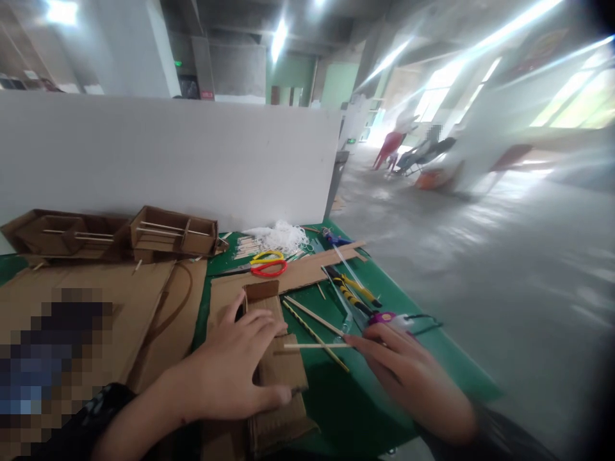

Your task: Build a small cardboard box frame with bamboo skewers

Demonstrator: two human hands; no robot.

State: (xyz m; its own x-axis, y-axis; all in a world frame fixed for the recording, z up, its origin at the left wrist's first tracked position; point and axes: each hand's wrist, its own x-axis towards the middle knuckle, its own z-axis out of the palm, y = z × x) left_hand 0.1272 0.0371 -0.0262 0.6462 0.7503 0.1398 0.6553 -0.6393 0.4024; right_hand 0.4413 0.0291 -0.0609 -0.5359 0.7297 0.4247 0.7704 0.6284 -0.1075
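My left hand [225,358] lies with its fingers spread over a small folded cardboard box [281,362] at the table's near edge. Between the fingers and thumb of my right hand [408,368] is a thin wooden stick [312,346], pointing left across the box. Just beyond the stick's tip are a second wooden stick [312,314] and a patterned yellow pencil-like rod [314,336], both lying on the green table [355,403]. Black-and-yellow handled pliers [353,291] rest past my right hand, close to a purple and white object [387,318].
Scissors with red and yellow handles [269,264] lie on a cardboard strip [300,272]. Behind them is a heap of white string [283,238]. Cardboard box models [173,234] with sticks through them stand at the left, before a white partition [168,157].
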